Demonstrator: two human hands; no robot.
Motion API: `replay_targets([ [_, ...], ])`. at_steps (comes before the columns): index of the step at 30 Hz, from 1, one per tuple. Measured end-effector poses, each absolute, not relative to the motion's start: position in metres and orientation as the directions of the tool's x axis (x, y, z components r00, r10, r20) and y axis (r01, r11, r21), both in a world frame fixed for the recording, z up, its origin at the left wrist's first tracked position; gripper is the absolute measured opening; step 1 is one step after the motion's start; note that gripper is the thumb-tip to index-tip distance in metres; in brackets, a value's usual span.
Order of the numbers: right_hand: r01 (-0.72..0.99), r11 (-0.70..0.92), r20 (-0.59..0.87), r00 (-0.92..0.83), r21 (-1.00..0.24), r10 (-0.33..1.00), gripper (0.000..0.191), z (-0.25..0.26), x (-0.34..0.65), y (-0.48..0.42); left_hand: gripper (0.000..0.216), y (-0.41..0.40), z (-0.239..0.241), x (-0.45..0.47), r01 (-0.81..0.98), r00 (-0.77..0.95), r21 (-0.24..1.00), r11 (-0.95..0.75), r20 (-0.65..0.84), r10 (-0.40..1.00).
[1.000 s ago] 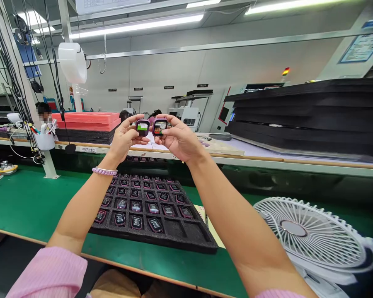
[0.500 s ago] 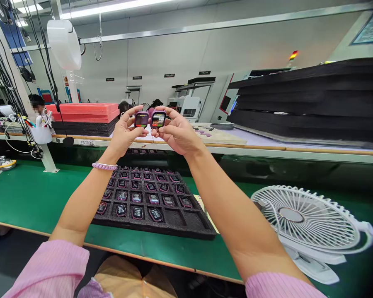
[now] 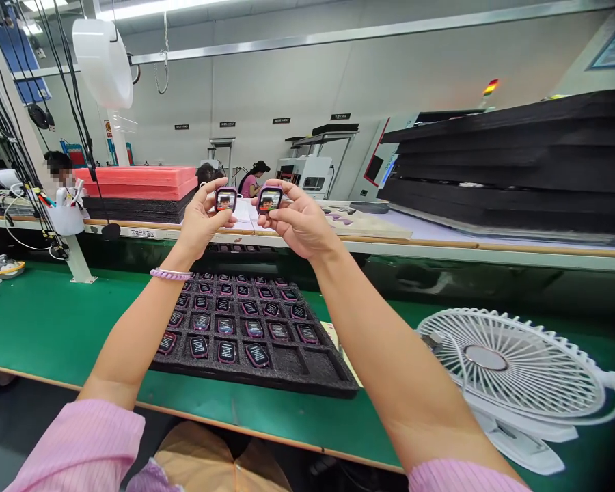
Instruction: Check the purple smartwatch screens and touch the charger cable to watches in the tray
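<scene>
My left hand (image 3: 201, 222) is raised in front of me, its fingers closed on a small pink watch body (image 3: 226, 199) with a lit screen. Level with it, my right hand (image 3: 296, 224) grips a second pink watch body (image 3: 269, 199), also lit. The two watches are a short gap apart, screens toward me. Below them a black foam tray (image 3: 307, 372) lies on the green bench, with several more pink watch bodies (image 3: 226, 351) in its pockets; two pockets in the front right corner are bare.
A white desk fan (image 3: 512, 372) lies tilted at the right on the green mat (image 3: 35, 321). Stacks of black foam trays (image 3: 517, 164) fill the far right; pink foam sheets (image 3: 138, 181) sit far left. Cables and a white lamp (image 3: 102, 61) hang at left. People work behind.
My hands have drawn slightly apart, widening the gap between the two watches. Both screens now show a different picture than before.
</scene>
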State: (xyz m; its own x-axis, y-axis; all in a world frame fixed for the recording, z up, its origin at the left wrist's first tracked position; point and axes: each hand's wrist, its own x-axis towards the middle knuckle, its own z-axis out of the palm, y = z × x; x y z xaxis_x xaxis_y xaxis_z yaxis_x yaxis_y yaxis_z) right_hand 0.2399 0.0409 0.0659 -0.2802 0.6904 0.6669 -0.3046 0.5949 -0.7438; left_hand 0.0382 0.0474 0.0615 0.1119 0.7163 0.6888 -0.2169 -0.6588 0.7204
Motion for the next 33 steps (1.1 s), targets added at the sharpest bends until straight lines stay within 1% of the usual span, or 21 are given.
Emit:
replay_targets([
  [7, -0.324, 0.586, 0.668, -0.291, -0.743, 0.685, 0.058, 0.057, 0.240, 0.034, 0.063, 0.048, 0.056, 0.035, -0.218, 0.108, 0.725, -0.653, 0.683, 0.722],
  [14, -0.296, 0.581, 0.651, -0.280, -0.758, 0.706, 0.061, 0.051, 0.241, 0.039, 0.066, 0.051, 0.053, 0.034, -0.239, 0.108, 0.718, -0.654, 0.689, 0.717],
  [21, -0.331, 0.525, 0.610, -0.253, -0.784, 0.751, 0.058, 0.022, 0.240, 0.026, 0.065, 0.031, 0.029, 0.035, -0.223, 0.143, 0.758, -0.613, 0.647, 0.749],
  [26, -0.372, 0.424, 0.529, -0.253, -0.826, 0.810, 0.051, -0.008, 0.234, 0.016, 0.063, 0.013, 0.003, 0.038, -0.235, 0.189, 0.818, -0.525, 0.568, 0.801],
  [29, -0.395, 0.378, 0.499, -0.269, -0.837, 0.824, 0.049, -0.019, 0.230, 0.016, 0.058, 0.011, -0.006, 0.041, -0.239, 0.182, 0.833, -0.500, 0.544, 0.819],
  [33, -0.384, 0.376, 0.493, -0.276, -0.843, 0.825, 0.049, -0.024, 0.227, 0.021, 0.050, 0.016, -0.010, 0.041, -0.225, 0.154, 0.830, -0.510, 0.548, 0.822],
])
